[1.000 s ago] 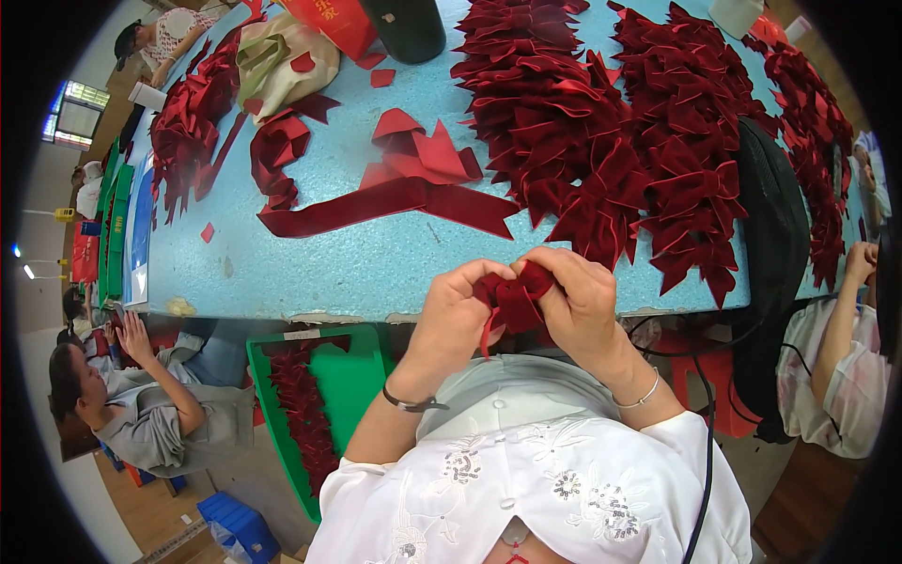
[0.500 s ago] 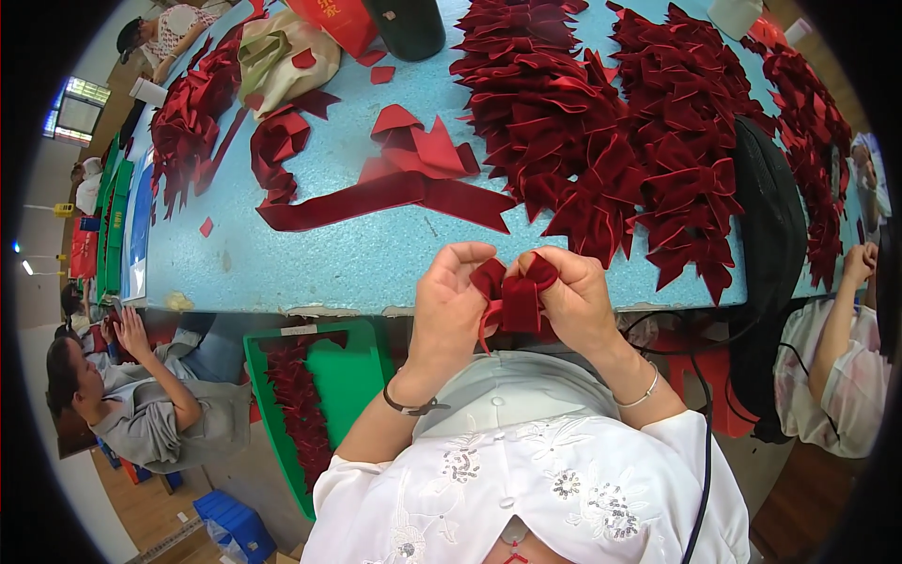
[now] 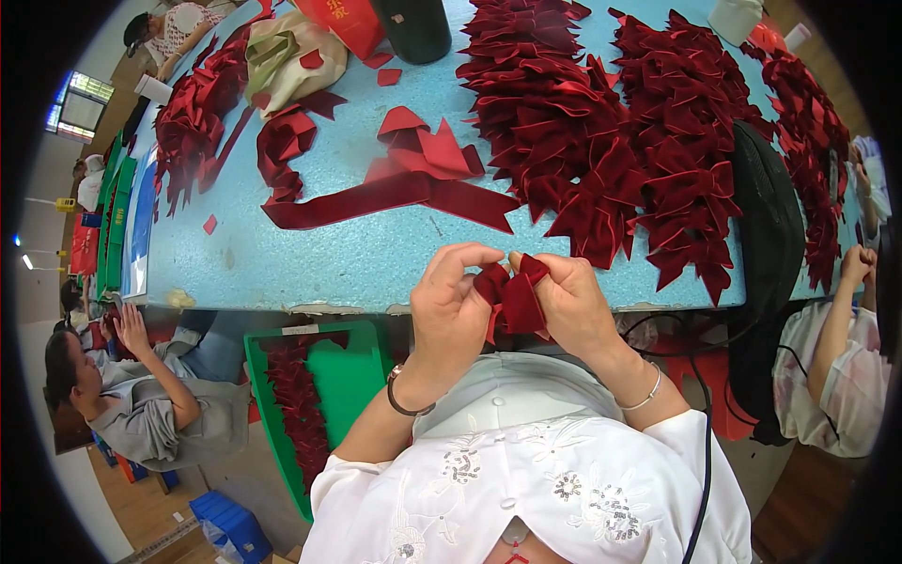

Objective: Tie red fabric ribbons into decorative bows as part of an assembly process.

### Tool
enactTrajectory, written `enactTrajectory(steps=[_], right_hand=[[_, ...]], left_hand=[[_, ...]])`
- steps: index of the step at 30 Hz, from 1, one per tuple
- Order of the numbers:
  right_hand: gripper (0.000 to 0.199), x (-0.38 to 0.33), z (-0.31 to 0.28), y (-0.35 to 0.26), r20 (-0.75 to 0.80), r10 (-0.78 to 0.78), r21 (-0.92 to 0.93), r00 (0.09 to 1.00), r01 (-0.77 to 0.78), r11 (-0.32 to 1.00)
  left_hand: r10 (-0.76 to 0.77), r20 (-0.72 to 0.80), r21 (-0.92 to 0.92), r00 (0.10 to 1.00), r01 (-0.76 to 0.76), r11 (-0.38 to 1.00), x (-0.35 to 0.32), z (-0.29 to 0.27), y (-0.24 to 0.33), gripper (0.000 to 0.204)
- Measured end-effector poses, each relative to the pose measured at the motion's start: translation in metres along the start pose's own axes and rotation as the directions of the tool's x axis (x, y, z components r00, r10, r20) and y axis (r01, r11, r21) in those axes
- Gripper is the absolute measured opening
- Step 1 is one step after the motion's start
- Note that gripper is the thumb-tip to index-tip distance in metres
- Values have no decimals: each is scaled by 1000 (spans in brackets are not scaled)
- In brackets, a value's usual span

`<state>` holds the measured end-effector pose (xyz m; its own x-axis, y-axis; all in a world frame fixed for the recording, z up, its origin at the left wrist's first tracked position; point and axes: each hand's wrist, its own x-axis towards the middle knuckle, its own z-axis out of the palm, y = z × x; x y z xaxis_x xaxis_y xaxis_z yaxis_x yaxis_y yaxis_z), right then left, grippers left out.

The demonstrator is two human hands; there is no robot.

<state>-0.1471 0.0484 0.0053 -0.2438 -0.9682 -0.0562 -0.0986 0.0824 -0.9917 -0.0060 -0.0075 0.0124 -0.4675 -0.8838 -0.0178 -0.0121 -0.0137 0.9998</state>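
Between both hands, at the table's front edge, is a dark red velvet ribbon [image 3: 519,303] folded into loops like a bow. My left hand [image 3: 453,305] pinches its left side, fingers curled. My right hand [image 3: 573,299] grips the right side with thumb and fingertips. Part of the ribbon is hidden behind the fingers. Beyond my hands, a long loose velvet ribbon [image 3: 376,201] lies across the blue table [image 3: 376,273], with lighter red folded ribbon [image 3: 427,150] behind it. To the right, finished-looking velvet bows [image 3: 592,202] are heaped in long rows.
A green tray [image 3: 362,376] holding dark red bows sits below the table edge at left. A black bag [image 3: 770,197] lies right of the bows. A dark cylinder [image 3: 413,28] and a cloth bag [image 3: 310,61] stand at the back. Other people sit left and right.
My hands have turned the ribbon slightly, so its front loop now tilts and spreads wider. The left wrist has rotated a little. Both hands keep their hold.
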Motion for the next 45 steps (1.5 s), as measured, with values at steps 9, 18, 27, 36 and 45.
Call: enactTrajectory(steps=[9, 18, 27, 36, 45], right_hand=[[31, 3, 2, -24, 152, 439, 539, 885, -447, 714], [33, 6, 4, -21, 116, 406, 616, 907, -386, 687], [35, 4, 8, -21, -26, 337, 525, 941, -274, 806], [33, -2, 10, -19, -38, 249, 341, 968, -222, 914], [31, -5, 19, -4, -244, -11, 178, 970, 56, 982]], left_hand=[[-233, 234, -366, 944, 308, 878, 7, -14, -1, 29], [509, 55, 271, 859, -504, 820, -7, -12, -20, 34], [113, 140, -249, 984, -75, 966, -15, -18, -3, 37], [206, 25, 24, 978, -206, 978, -18, -3, -4, 12], [115, -211, -188, 971, -156, 970, -16, 10, -12, 11]])
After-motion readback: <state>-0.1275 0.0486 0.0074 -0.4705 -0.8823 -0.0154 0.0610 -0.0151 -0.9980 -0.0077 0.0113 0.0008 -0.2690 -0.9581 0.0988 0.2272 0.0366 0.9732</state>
